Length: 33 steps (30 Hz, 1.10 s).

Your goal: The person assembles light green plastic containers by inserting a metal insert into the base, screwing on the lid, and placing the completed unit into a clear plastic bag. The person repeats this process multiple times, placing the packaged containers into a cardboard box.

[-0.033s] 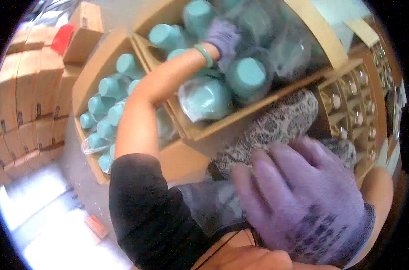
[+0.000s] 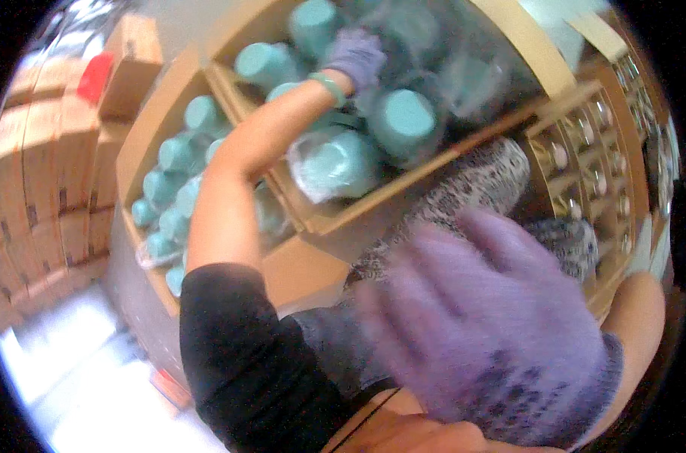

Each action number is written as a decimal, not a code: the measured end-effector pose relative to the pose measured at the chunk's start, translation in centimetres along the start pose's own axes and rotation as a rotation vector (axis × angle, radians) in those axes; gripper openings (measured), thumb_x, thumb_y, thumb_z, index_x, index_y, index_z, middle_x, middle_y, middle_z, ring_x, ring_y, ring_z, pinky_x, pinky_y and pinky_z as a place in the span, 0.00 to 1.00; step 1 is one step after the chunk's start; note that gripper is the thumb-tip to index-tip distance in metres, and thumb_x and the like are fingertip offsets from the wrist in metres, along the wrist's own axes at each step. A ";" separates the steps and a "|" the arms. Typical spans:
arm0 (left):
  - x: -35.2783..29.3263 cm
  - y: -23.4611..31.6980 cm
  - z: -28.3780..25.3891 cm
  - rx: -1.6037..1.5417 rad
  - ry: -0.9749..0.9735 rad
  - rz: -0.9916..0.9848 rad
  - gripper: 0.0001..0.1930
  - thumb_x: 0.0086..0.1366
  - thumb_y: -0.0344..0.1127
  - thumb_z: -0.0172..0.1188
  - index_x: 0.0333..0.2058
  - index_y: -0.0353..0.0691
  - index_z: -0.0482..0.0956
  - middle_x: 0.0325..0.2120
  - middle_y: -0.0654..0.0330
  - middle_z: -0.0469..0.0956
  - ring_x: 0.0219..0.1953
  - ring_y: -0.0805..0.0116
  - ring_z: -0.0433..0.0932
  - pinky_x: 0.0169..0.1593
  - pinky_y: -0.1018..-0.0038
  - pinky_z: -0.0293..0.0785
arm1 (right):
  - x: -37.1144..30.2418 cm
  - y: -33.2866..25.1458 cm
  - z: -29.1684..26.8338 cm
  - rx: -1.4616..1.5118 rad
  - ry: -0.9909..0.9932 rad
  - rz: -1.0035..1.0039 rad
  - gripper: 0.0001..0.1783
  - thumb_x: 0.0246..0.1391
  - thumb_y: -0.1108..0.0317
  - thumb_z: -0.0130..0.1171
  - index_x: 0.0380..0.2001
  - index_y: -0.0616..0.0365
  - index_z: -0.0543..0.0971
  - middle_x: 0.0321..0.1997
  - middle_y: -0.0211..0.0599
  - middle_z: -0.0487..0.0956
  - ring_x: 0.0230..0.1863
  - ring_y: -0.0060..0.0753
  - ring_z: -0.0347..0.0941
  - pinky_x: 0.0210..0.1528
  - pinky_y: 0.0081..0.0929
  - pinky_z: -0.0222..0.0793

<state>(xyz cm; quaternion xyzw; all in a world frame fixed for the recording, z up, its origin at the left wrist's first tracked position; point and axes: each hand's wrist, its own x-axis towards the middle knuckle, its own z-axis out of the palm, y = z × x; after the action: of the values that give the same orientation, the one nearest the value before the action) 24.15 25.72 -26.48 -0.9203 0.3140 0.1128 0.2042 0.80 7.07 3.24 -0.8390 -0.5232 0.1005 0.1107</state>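
stacked cartons at left. person's left hand far, among teal cups in open box; grip hidden, cannot tell. right hand near, grip apart, seemingly empty. risk: loose plastic wrap could snag left hand, tipping neighbouring teal cups.

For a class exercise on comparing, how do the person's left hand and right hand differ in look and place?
The left hand looks small, while the right hand looks far larger, nearer the camera. The left hand is among teal cup-shaped pieces in a carton; the right hand is in front of patterned fabric. A green bracelet sits just behind the left hand; none shows behind the right hand. Both wear purple gloves.
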 end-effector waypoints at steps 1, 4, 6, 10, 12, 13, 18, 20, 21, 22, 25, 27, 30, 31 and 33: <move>0.4 -0.9 1.3 -0.057 0.060 0.008 0.22 0.53 0.51 0.62 0.44 0.47 0.81 0.48 0.54 0.76 0.58 0.56 0.69 0.59 0.56 0.64 | 0.0 -0.2 0.9 -0.025 0.013 -0.045 0.23 0.37 0.64 0.63 0.42 0.57 0.80 0.39 0.37 0.78 0.38 0.39 0.77 0.44 0.37 0.74; -2.3 -6.4 5.1 -0.499 0.298 0.041 0.16 0.58 0.41 0.60 0.44 0.45 0.82 0.46 0.57 0.79 0.50 0.55 0.76 0.52 0.61 0.73 | -0.9 -1.8 4.0 -0.090 0.042 -0.142 0.23 0.39 0.63 0.63 0.43 0.56 0.80 0.41 0.38 0.78 0.40 0.39 0.77 0.44 0.37 0.73; -2.2 -3.2 1.5 -0.506 0.389 -0.027 0.16 0.60 0.35 0.59 0.47 0.46 0.81 0.44 0.58 0.81 0.45 0.58 0.80 0.50 0.68 0.75 | -2.4 -3.4 4.8 -0.108 0.046 -0.059 0.23 0.40 0.63 0.62 0.43 0.56 0.80 0.43 0.39 0.78 0.41 0.39 0.77 0.44 0.37 0.73; -5.0 -4.0 1.5 -0.949 0.451 -0.178 0.13 0.62 0.41 0.60 0.45 0.50 0.82 0.39 0.56 0.82 0.40 0.66 0.81 0.46 0.73 0.75 | -3.5 -5.2 5.8 -0.174 0.043 -0.066 0.22 0.42 0.63 0.62 0.45 0.55 0.80 0.45 0.40 0.78 0.42 0.39 0.77 0.44 0.38 0.72; -7.4 -3.0 -0.4 -0.940 0.421 -0.349 0.12 0.62 0.37 0.62 0.44 0.46 0.83 0.38 0.60 0.84 0.38 0.73 0.80 0.46 0.76 0.74 | -3.4 -5.4 6.3 -0.210 0.025 -0.104 0.22 0.43 0.63 0.61 0.45 0.55 0.80 0.47 0.41 0.79 0.43 0.39 0.77 0.44 0.38 0.72; -7.8 -2.6 -0.9 -1.013 0.570 -0.296 0.11 0.63 0.34 0.61 0.43 0.43 0.83 0.37 0.62 0.83 0.38 0.74 0.79 0.46 0.76 0.74 | -3.4 -5.6 6.3 -0.233 0.016 -0.117 0.22 0.44 0.62 0.61 0.46 0.55 0.80 0.48 0.41 0.79 0.44 0.39 0.77 0.44 0.38 0.72; -10.3 -3.1 -6.5 -1.406 1.031 -0.366 0.09 0.67 0.30 0.58 0.43 0.34 0.80 0.40 0.59 0.81 0.42 0.72 0.77 0.50 0.76 0.73 | -0.5 -3.5 6.2 -0.344 -0.203 -0.149 0.22 0.47 0.62 0.60 0.47 0.54 0.80 0.51 0.42 0.79 0.46 0.40 0.76 0.45 0.38 0.71; -13.3 -4.0 -11.3 -1.464 1.286 -0.241 0.12 0.67 0.36 0.59 0.43 0.34 0.81 0.39 0.60 0.82 0.40 0.73 0.77 0.46 0.76 0.74 | 1.7 -0.4 7.0 -0.317 -0.178 -0.015 0.22 0.48 0.62 0.60 0.48 0.53 0.80 0.52 0.43 0.79 0.47 0.40 0.76 0.45 0.38 0.71; -14.4 -2.8 -15.3 -1.401 1.311 -0.198 0.13 0.68 0.37 0.58 0.44 0.33 0.80 0.39 0.60 0.82 0.40 0.71 0.78 0.46 0.75 0.74 | 3.1 3.7 10.3 -0.037 0.116 0.169 0.28 0.46 0.60 0.63 0.53 0.52 0.76 0.53 0.44 0.77 0.48 0.39 0.76 0.50 0.42 0.69; -15.9 -3.0 -18.0 -1.553 1.322 0.036 0.13 0.69 0.36 0.56 0.44 0.33 0.79 0.39 0.60 0.82 0.41 0.71 0.78 0.46 0.76 0.74 | 1.1 5.1 10.9 -0.181 0.689 0.226 0.31 0.39 0.59 0.65 0.50 0.57 0.76 0.48 0.46 0.75 0.58 0.49 0.68 0.57 0.45 0.63; -20.2 2.7 -27.8 -1.037 1.387 0.060 0.12 0.70 0.36 0.53 0.43 0.32 0.77 0.39 0.52 0.81 0.42 0.66 0.79 0.48 0.72 0.75 | 1.7 8.6 11.4 -0.045 1.092 0.437 0.57 0.37 0.50 0.72 0.66 0.64 0.55 0.61 0.59 0.65 0.62 0.55 0.63 0.62 0.42 0.61; -21.2 5.8 -31.4 -1.085 1.338 0.415 0.15 0.69 0.40 0.54 0.43 0.32 0.75 0.40 0.51 0.81 0.43 0.65 0.79 0.49 0.72 0.74 | 2.1 8.6 10.0 0.208 1.354 0.332 0.55 0.39 0.50 0.73 0.65 0.64 0.56 0.61 0.58 0.66 0.61 0.51 0.66 0.61 0.38 0.64; -22.9 9.4 -35.5 -1.168 1.185 0.922 0.19 0.67 0.46 0.57 0.43 0.33 0.74 0.40 0.53 0.79 0.44 0.69 0.76 0.50 0.74 0.71 | 0.5 7.1 6.8 0.622 1.528 0.286 0.46 0.40 0.50 0.73 0.59 0.61 0.67 0.55 0.51 0.74 0.56 0.41 0.72 0.57 0.34 0.68; -24.2 11.4 -36.0 -1.170 1.210 0.893 0.17 0.67 0.44 0.55 0.42 0.33 0.74 0.39 0.54 0.79 0.43 0.70 0.75 0.49 0.75 0.71 | -1.4 6.2 6.1 0.731 1.420 0.338 0.41 0.41 0.52 0.73 0.56 0.60 0.70 0.52 0.48 0.77 0.52 0.37 0.74 0.55 0.32 0.70; -27.4 13.9 -36.2 -1.058 1.249 0.772 0.14 0.69 0.40 0.52 0.41 0.33 0.75 0.40 0.51 0.79 0.44 0.64 0.77 0.50 0.72 0.72 | -5.1 4.4 6.0 0.819 1.488 0.251 0.24 0.47 0.58 0.71 0.46 0.55 0.79 0.41 0.35 0.83 0.43 0.25 0.78 0.50 0.29 0.73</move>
<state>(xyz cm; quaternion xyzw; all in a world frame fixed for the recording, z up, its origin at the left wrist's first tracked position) -2.92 14.18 10.73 -0.6182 0.5616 -0.2168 -0.5053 0.65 1.13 -3.51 -0.6325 -0.1402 -0.2834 0.7071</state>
